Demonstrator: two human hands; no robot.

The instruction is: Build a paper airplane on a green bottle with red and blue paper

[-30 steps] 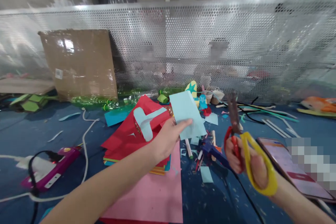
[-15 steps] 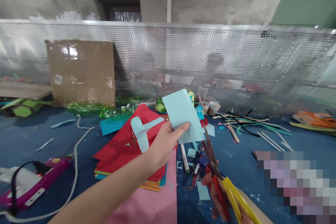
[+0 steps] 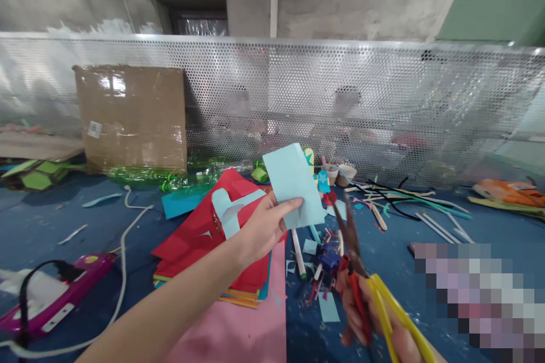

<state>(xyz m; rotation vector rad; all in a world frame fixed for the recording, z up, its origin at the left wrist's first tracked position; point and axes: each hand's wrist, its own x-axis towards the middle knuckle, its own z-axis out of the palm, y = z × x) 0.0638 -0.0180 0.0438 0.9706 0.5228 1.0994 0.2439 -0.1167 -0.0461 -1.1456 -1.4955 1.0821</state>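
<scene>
My left hand (image 3: 266,224) pinches a light-blue sheet of paper (image 3: 293,181) by its lower left part, thumb on the near face. In my right hand (image 3: 357,300) is a pair of scissors (image 3: 351,235) with red and yellow handles, its blades apart and pointing up, just right of the paper and not touching it. A stack of red paper (image 3: 191,244) lies below my left wrist, with a light-blue cut-out strip (image 3: 225,210) on top. Pink paper (image 3: 238,332) lies under the stack. Light-blue scraps (image 3: 328,307) and a white marker (image 3: 298,255) are scattered between my hands.
A purple power strip (image 3: 63,295) with a white cable (image 3: 123,255) sits at the left. Green plastic bottles (image 3: 140,174) and a cardboard sheet (image 3: 131,119) stand along a perforated metal panel (image 3: 306,79). Sticks and pipe cleaners (image 3: 409,198) lie at the right.
The scissors have moved slightly right, away from the paper, and their blades have opened wider. The paper has shifted a little left, still in my left hand.
</scene>
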